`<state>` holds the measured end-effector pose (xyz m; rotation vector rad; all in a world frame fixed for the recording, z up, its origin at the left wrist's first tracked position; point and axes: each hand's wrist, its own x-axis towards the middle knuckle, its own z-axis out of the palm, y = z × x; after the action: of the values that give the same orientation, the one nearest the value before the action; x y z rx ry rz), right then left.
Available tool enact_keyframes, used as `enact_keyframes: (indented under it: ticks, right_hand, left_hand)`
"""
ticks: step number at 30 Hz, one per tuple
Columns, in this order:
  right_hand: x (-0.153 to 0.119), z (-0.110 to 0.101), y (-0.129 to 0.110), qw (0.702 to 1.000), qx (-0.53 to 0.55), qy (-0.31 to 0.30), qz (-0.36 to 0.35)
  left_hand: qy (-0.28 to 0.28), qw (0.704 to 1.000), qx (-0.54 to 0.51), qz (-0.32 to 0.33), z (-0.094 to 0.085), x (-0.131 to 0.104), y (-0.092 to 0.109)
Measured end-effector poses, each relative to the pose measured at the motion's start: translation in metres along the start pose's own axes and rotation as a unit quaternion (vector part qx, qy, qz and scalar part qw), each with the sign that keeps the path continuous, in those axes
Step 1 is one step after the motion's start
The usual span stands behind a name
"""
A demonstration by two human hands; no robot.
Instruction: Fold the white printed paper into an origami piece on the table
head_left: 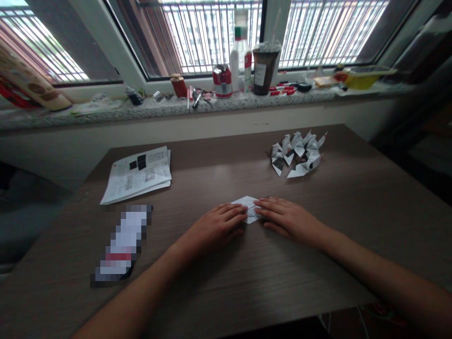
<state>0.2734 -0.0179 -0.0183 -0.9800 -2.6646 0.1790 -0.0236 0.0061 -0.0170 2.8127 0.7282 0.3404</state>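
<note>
Head view: left hand (222, 223) and right hand (291, 219) rest outstretched, unclenched, on folded white paper (249, 203); brown table (219, 292) beneath.

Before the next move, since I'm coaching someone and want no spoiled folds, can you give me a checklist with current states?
1. Left hand on the folded white paper: ok, fingers over its left side.
2. Right hand on the paper: ok, fingers over its right side.
3. Paper supported: ok, on the brown tabletop.
4. Cluster of folded paper pieces apart from the hands: ok, beyond the right hand.
5. Printed sheets apart from the hands: ok, at far left.
6. Creases sharp: cannot tell, fingers cover part.
</note>
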Motion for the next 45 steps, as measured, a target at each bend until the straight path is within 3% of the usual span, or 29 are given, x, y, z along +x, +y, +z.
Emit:
enact_keyframes:
  ticks: [7,16,35,41,45]
  right_hand:
    - [0.016,0.006,0.005,0.999,0.006,0.034,-0.022]
    - [0.017,0.013,0.011,0.997,0.035,0.065,-0.030]
    - [0.016,0.008,0.009,0.997,0.039,0.055,-0.028]
    - [0.017,0.009,0.006,0.990,0.111,0.085,0.019]
    - [0.019,0.005,-0.002,0.973,0.190,0.101,0.088]
  left_hand:
    - [0.014,1.000,-0.003,0.007,0.004,-0.002,-0.003]
    - [0.032,0.999,-0.018,0.012,0.001,0.001,-0.005]
    - [0.074,0.997,-0.016,-0.007,0.008,0.007,-0.010]
    - [0.081,0.995,-0.053,-0.009,0.003,0.006,-0.009]
    - [0.135,0.987,-0.073,-0.045,0.001,0.006,-0.006]
